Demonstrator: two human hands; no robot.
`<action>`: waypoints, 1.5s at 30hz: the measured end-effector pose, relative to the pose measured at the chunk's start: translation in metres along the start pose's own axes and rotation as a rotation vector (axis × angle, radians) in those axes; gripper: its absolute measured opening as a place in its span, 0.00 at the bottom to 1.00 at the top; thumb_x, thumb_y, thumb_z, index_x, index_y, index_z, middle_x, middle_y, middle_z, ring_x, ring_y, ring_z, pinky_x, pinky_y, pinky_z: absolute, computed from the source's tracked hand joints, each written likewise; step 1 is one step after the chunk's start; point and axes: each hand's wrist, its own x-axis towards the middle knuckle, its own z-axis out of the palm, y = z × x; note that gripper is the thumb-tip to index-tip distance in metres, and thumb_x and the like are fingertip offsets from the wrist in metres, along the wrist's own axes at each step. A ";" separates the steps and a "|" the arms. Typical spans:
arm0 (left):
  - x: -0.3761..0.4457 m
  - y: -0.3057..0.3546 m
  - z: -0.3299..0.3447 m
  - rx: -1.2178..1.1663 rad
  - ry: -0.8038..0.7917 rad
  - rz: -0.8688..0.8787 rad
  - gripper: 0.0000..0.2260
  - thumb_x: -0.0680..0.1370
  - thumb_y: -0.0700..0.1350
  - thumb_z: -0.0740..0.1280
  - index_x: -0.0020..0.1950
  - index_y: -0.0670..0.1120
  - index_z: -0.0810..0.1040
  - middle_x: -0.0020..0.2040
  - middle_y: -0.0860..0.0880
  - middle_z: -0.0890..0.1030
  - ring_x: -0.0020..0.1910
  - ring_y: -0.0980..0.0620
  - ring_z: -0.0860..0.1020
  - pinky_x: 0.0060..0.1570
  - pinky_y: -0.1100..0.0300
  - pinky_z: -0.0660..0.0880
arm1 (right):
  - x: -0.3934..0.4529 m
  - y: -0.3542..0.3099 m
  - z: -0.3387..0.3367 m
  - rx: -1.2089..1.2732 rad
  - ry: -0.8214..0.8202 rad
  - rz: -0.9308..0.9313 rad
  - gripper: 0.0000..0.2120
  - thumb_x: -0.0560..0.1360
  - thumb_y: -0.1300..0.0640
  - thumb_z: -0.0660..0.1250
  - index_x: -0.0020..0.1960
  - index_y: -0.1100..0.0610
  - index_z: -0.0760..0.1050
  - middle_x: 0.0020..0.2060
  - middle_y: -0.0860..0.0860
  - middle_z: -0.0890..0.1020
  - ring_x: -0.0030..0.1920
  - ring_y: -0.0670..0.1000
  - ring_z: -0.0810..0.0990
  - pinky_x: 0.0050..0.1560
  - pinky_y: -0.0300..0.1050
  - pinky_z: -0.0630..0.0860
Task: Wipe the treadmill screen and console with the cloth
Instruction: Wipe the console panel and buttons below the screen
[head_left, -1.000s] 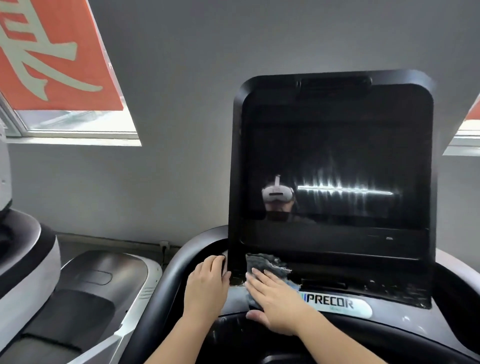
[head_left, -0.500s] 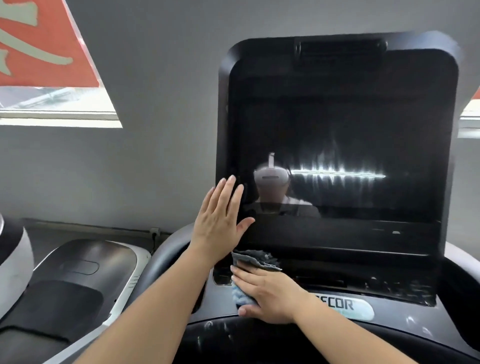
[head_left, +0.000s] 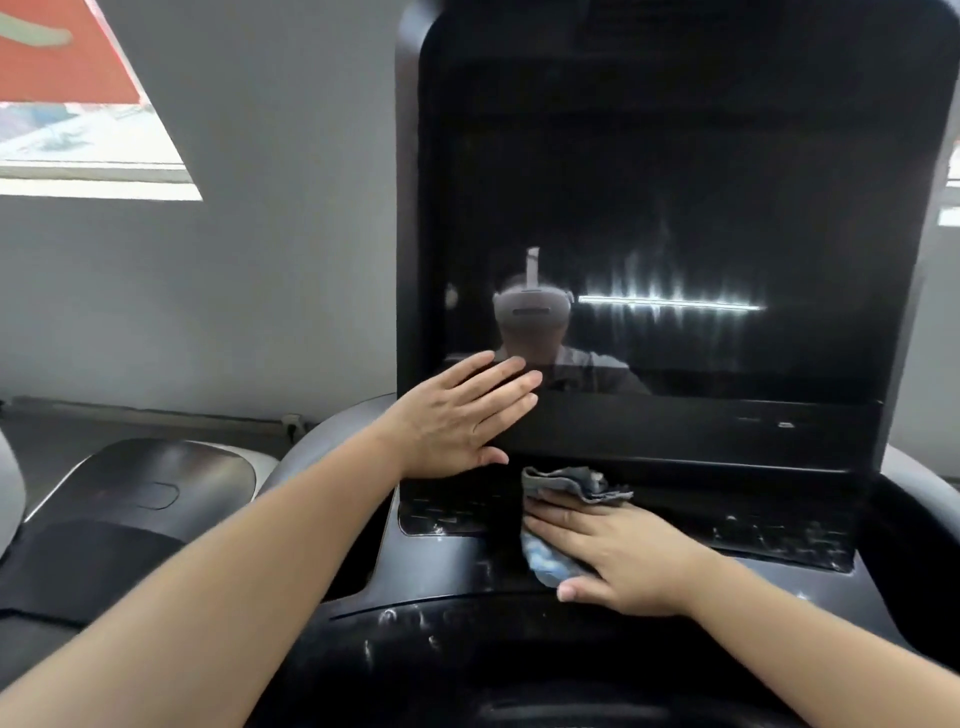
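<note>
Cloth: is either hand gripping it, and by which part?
Not gripped. The right hand presses the cloth flat on the console, straight fingers over its middle; its upper edge sticks out free. The left hand lies flat on the screen, holding nothing.

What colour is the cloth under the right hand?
Grey-blue cloth, pressed flat by the right hand; seen in the head view.

Black console (head_left: 441, 569) w/ crumpled gray cloth (head_left: 576, 480) lying on it.
</note>
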 end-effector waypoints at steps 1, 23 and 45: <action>0.001 -0.002 0.000 0.004 -0.001 0.012 0.32 0.84 0.62 0.53 0.79 0.41 0.60 0.80 0.41 0.59 0.80 0.40 0.54 0.78 0.42 0.51 | -0.002 0.002 0.001 0.015 -0.019 -0.002 0.36 0.81 0.30 0.49 0.80 0.52 0.59 0.79 0.48 0.60 0.79 0.46 0.53 0.76 0.49 0.54; 0.002 0.000 0.008 -0.003 0.091 -0.005 0.31 0.82 0.61 0.57 0.77 0.41 0.66 0.78 0.41 0.64 0.77 0.39 0.62 0.75 0.39 0.60 | -0.100 0.057 -0.011 0.006 -0.046 0.175 0.34 0.80 0.32 0.47 0.78 0.51 0.60 0.70 0.43 0.75 0.66 0.42 0.75 0.63 0.34 0.69; 0.004 0.002 0.011 -0.029 0.108 -0.007 0.31 0.81 0.60 0.59 0.77 0.40 0.65 0.76 0.39 0.67 0.76 0.38 0.63 0.72 0.37 0.63 | -0.154 0.080 0.001 -0.091 0.227 0.101 0.23 0.85 0.47 0.52 0.69 0.58 0.76 0.70 0.51 0.76 0.70 0.50 0.71 0.70 0.45 0.66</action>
